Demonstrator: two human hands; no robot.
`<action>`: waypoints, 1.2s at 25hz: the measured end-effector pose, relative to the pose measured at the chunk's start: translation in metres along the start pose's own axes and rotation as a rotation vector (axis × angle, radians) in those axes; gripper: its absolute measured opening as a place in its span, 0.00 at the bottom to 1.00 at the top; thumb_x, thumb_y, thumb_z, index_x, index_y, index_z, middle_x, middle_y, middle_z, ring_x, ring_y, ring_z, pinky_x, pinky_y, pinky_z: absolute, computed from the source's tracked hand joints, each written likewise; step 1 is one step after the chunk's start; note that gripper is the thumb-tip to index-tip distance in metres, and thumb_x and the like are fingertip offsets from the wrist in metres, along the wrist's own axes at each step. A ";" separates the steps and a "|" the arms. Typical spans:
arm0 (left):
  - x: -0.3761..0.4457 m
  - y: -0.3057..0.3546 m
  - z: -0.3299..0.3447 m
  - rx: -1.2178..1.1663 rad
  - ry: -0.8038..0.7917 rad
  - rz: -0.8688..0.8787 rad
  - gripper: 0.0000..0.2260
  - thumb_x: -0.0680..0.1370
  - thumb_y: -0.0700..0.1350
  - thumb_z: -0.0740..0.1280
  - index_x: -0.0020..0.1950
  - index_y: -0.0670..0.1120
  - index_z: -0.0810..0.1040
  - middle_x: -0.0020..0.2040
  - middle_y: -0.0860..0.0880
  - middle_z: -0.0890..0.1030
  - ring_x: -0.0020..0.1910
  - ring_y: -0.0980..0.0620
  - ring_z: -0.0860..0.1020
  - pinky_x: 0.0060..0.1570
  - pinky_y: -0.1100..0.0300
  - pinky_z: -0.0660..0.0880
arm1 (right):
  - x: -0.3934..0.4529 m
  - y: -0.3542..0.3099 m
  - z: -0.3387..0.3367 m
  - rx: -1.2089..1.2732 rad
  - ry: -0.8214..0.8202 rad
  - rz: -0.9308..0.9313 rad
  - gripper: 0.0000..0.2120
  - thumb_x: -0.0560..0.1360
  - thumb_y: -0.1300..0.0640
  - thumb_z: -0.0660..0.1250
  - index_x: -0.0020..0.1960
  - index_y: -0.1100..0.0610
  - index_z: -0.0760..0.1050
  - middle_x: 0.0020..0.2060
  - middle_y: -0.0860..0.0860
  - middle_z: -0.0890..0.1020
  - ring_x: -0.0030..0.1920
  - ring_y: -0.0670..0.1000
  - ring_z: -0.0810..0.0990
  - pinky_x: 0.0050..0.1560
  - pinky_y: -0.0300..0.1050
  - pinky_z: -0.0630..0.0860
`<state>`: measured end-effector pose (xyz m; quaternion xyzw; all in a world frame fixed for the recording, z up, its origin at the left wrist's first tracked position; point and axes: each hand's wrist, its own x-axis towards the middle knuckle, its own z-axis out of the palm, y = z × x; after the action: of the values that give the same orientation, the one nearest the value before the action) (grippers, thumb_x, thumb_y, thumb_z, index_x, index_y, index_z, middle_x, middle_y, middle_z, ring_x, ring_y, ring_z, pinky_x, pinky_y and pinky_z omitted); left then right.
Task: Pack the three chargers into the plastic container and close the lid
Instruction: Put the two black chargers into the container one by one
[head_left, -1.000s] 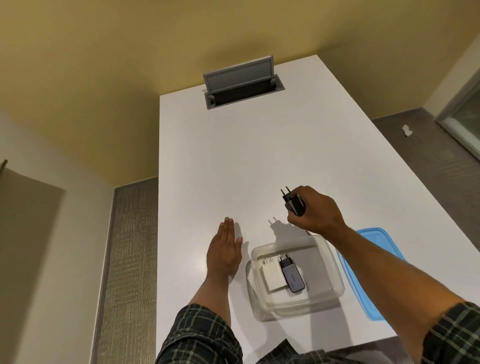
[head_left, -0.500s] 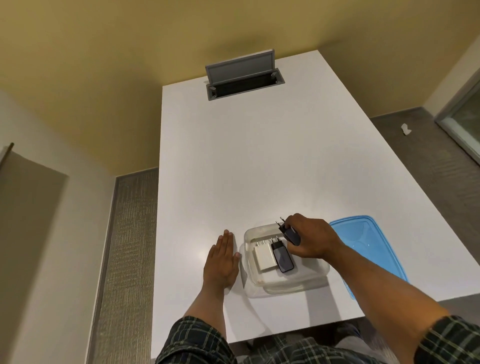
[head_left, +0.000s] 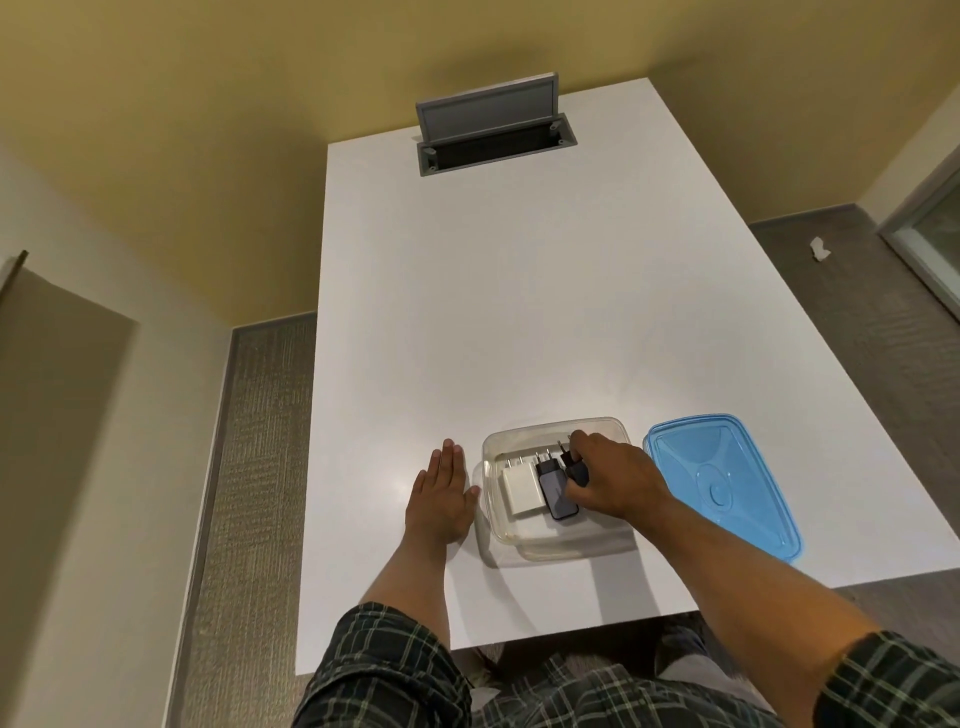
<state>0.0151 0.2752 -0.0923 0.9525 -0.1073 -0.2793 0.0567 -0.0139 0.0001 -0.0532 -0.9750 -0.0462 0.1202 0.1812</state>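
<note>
**Third charger in hand inside container, lid off**

The clear plastic container (head_left: 558, 540) sits on the white counter (head_left: 519, 312) near its front edge. Inside lie a white charger (head_left: 521, 488) and, touching it, a dark grey charger (head_left: 555, 493), prongs pointing away. The right hand (head_left: 613, 480) reaches into the container, fingers curled round a black charger (head_left: 575, 465) beside the grey one. The left hand (head_left: 441, 499) rests flat, fingers straight, just left of the container. The blue lid (head_left: 727, 483) lies just right of the container.
</note>
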 end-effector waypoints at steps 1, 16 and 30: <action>0.000 0.000 -0.001 -0.001 -0.010 0.001 0.30 0.86 0.54 0.48 0.83 0.45 0.38 0.83 0.47 0.37 0.83 0.47 0.41 0.82 0.49 0.47 | 0.001 0.000 0.000 -0.023 -0.027 0.025 0.18 0.68 0.45 0.66 0.53 0.50 0.66 0.43 0.50 0.79 0.38 0.57 0.79 0.33 0.45 0.71; -0.008 0.009 -0.025 -0.027 -0.127 -0.024 0.28 0.86 0.50 0.51 0.83 0.44 0.44 0.84 0.49 0.41 0.83 0.48 0.47 0.79 0.48 0.57 | 0.009 -0.009 0.018 -0.150 -0.132 0.149 0.17 0.78 0.56 0.61 0.66 0.56 0.67 0.56 0.58 0.80 0.53 0.61 0.81 0.44 0.51 0.75; -0.001 0.098 -0.088 0.103 0.492 0.224 0.15 0.74 0.37 0.61 0.59 0.41 0.78 0.63 0.44 0.78 0.56 0.39 0.77 0.49 0.50 0.74 | -0.017 0.036 -0.062 -0.288 0.283 0.123 0.05 0.78 0.55 0.64 0.47 0.55 0.77 0.39 0.51 0.79 0.31 0.60 0.80 0.31 0.46 0.72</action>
<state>0.0454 0.1850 -0.0019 0.9755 -0.2090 -0.0255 0.0632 -0.0132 -0.0571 -0.0068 -0.9989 0.0224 -0.0148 0.0372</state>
